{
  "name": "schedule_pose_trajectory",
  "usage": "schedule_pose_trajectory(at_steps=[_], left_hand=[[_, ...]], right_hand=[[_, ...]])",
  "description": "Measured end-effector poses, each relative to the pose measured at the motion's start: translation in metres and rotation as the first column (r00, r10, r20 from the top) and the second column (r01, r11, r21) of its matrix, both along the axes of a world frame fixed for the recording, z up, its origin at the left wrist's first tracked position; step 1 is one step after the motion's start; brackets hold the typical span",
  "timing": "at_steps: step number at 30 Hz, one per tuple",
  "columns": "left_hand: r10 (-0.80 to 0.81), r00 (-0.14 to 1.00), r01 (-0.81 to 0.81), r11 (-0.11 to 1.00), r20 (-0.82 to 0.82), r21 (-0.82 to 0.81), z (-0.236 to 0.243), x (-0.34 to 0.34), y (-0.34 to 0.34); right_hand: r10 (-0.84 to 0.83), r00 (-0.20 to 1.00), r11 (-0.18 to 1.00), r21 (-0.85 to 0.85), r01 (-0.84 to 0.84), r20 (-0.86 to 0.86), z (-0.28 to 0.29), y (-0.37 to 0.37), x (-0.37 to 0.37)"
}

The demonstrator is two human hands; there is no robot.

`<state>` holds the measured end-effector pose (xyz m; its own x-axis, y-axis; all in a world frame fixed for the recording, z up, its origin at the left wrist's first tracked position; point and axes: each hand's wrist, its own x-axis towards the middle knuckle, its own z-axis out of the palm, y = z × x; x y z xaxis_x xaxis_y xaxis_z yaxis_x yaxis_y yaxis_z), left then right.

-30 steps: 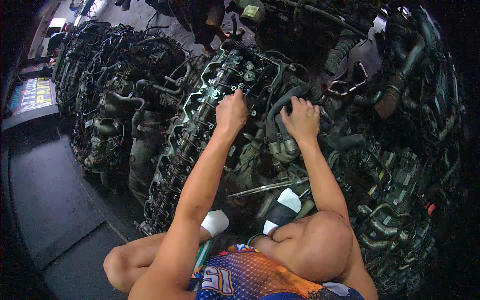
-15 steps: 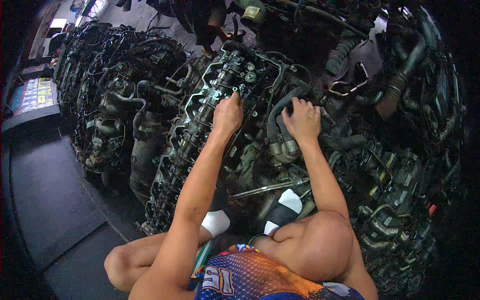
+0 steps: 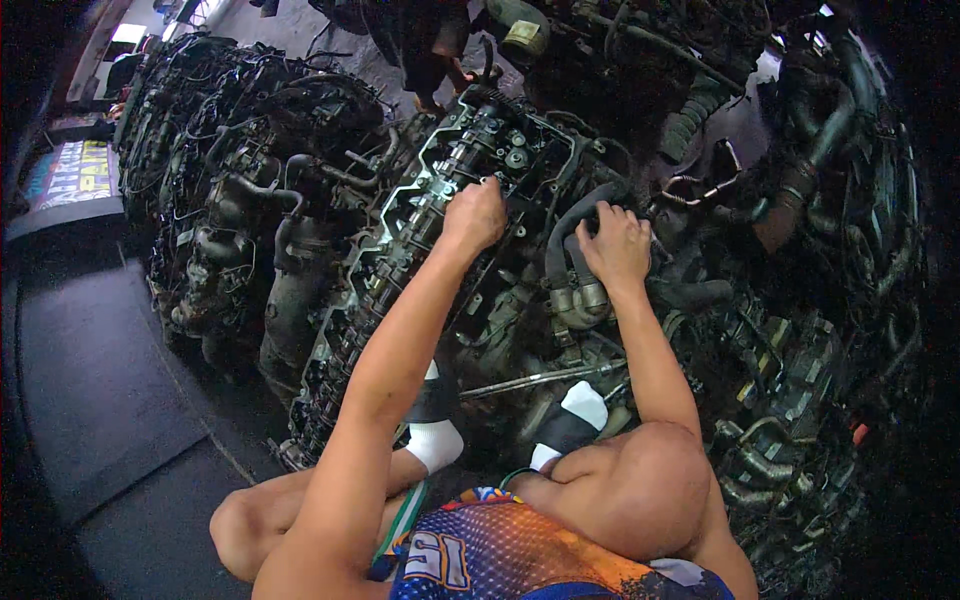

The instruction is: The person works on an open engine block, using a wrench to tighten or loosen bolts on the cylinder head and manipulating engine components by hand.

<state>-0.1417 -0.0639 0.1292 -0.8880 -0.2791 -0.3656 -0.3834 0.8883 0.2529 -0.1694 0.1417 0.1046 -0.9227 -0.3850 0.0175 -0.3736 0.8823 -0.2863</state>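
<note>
Left hand point(image 3: 475, 218) at the top of an opened engine point(image 3: 395, 225), right hand point(image 3: 618, 248) by a hose point(image 3: 560, 240).
Far left stands another engine point(image 3: 240, 215); the opened one lies right of it, slanting away from the person, its camshaft point(image 3: 428, 205) bare. The left hand is over its upper right part, fingers curled close, thumb and forefinger foremost; whether they pinch anything cannot be told, as the hand covers the spot. Farther right, the right hand's fingers are bent and loosely parted beside the curved hose, with nothing seen in them. Good handling here probably means light fingertip work on the small parts, the right hand as a steady prop, and the left wrist clear of the bare camshaft.
</note>
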Motion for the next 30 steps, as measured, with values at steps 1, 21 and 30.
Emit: schedule_pose_trajectory(at_steps=[1,21,30], left_hand=[[-0.003,0.999,0.004,1.000,0.054,-0.014,0.003,0.001,0.003],[-0.077,0.993,0.077,0.997,0.086,0.006,-0.121,0.153,0.055],[-0.112,0.992,0.113,0.994,0.064,-0.002,-0.121,0.156,0.049]], right_hand=[[0.002,1.000,1.000,-0.002,-0.002,-0.004,0.002,-0.001,0.000],[0.009,0.998,0.999,-0.034,-0.011,-0.067,-0.007,0.001,0.002],[-0.026,0.996,0.999,-0.045,0.030,0.089,0.002,0.000,0.006]])
